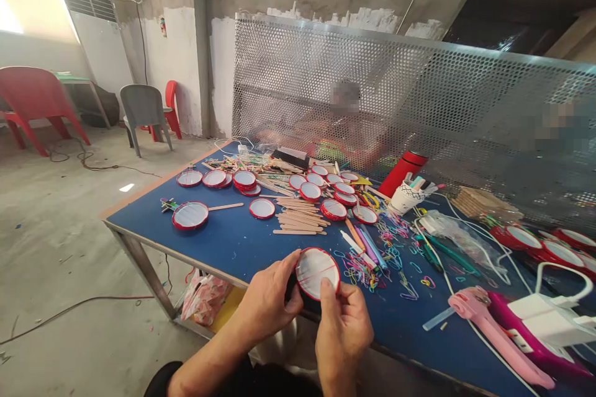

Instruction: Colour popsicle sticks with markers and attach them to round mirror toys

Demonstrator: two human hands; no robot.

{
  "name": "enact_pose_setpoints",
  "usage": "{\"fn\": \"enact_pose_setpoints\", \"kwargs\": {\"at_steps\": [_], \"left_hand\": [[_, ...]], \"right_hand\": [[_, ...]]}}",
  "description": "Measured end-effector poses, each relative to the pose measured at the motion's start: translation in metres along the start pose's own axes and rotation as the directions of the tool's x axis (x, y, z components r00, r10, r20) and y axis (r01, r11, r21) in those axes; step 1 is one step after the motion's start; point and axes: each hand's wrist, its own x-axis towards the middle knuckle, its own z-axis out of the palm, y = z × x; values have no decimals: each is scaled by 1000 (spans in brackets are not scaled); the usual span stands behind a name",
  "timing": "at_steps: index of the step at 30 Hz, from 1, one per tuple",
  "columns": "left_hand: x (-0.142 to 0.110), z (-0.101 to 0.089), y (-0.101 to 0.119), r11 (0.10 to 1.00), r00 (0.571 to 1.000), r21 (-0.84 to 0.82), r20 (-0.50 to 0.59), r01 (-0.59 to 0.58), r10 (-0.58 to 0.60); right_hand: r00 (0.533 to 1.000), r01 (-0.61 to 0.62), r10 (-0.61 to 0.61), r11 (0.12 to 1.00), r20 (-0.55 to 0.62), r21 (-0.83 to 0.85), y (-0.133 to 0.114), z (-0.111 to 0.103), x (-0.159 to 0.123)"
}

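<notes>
Between my two hands, just over the table's front edge, is a round white disc with a red rim (313,268). My left hand (270,294) grips its left edge, the fingers curled partly behind it. My right hand (343,325) holds the lower right edge, with the thumb pressed on the white face. Beyond the hands lies a pile of flat wooden craft sticks (300,218). A similar red-rimmed disc (262,208) rests left of the sticks, and another disc (190,215) has a stick beside it. Colourful paper clips (361,272) are scattered right of my hands.
The blue table (223,248) backs onto a perforated metal screen (288,74). On the right lie a pink hot glue gun (503,335), cables and more discs (559,251). A red bottle (403,172) and a white pen cup (406,197) stand nearby. A person (344,118) sits behind the screen.
</notes>
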Motion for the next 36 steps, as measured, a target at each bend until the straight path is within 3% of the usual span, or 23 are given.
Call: {"fn": "enact_pose_setpoints", "kwargs": {"at_steps": [14,21,26,31,36], "left_hand": [[4,-5,8,1000,1000,4,10,26,-26],[5,-7,7,1000,1000,-4,-1,23,-23],[5,-12,10,990,991,-87,72,115,-109],[12,-18,9,929,949,-234,203,288,-243],[44,-25,-3,745,825,-362,324,561,-463]], "right_hand": [[999,25,-26,999,-31,-27,0,-1,-1],[998,35,-38,998,57,52,12,-3,2],[998,-15,10,996,58,91,14,-5,4],[996,-85,82,983,23,163,9,-12,17],[973,-126,95,982,211,139,0,-21,30]]}}
